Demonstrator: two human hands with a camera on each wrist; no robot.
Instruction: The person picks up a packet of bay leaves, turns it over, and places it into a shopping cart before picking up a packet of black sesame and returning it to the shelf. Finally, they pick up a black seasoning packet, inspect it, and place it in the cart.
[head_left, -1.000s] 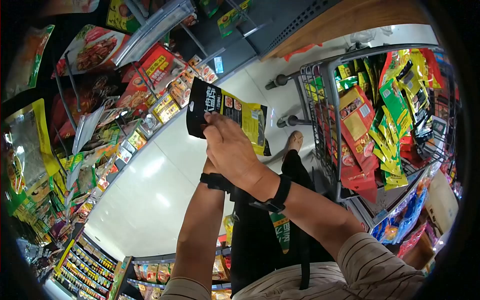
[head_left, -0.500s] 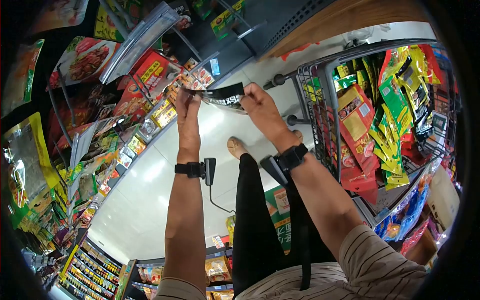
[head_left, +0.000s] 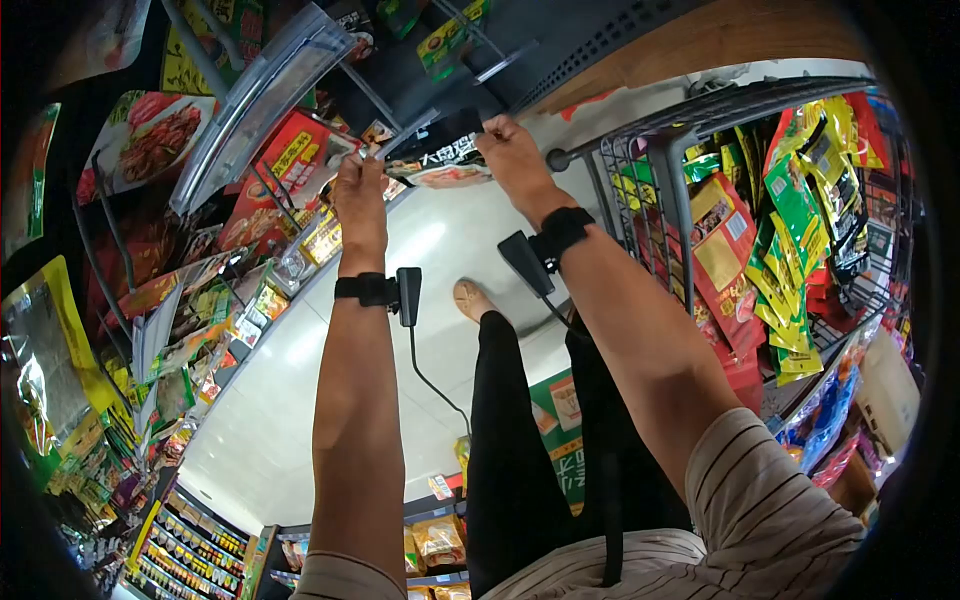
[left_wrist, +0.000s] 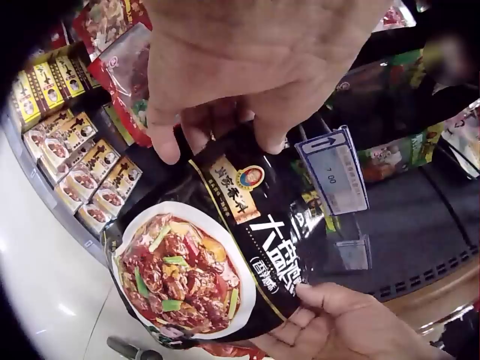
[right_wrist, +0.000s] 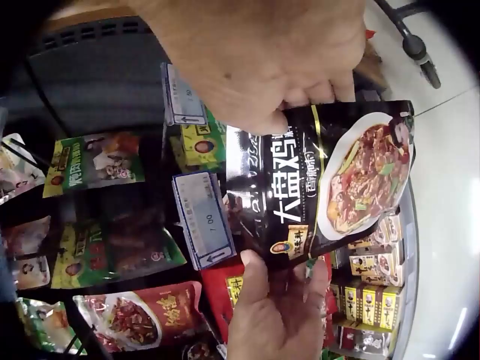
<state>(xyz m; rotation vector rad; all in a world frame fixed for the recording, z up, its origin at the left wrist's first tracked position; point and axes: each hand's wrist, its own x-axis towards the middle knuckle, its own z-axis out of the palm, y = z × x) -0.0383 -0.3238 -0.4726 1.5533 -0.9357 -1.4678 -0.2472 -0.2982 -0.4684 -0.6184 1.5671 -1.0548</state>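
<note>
A black packet (head_left: 445,150) with a picture of a dish in a white bowl is stretched between both hands. The left hand (head_left: 360,205) pinches one end of it, and the right hand (head_left: 522,165) pinches the other. In the left wrist view the packet (left_wrist: 217,247) faces the camera, with the left hand (left_wrist: 255,67) at its top edge and the right hand (left_wrist: 345,326) at its lower right. In the right wrist view the packet (right_wrist: 322,180) lies between the right hand (right_wrist: 255,52) above and the left hand (right_wrist: 281,315) below. Price tags (right_wrist: 204,217) hang beside it.
At the left, a shelf rack with metal hooks holds hanging packets (head_left: 160,135). A shopping cart (head_left: 672,190) filled with red, green and yellow packets (head_left: 795,210) stands at the right. Small boxes (left_wrist: 64,79) line the shelf edge. Pale floor (head_left: 270,400) lies below.
One second ago the hands were together at the packet, its yellow-and-black side showing. They moved apart to its two ends, then forward toward the rack, and its front now shows.
</note>
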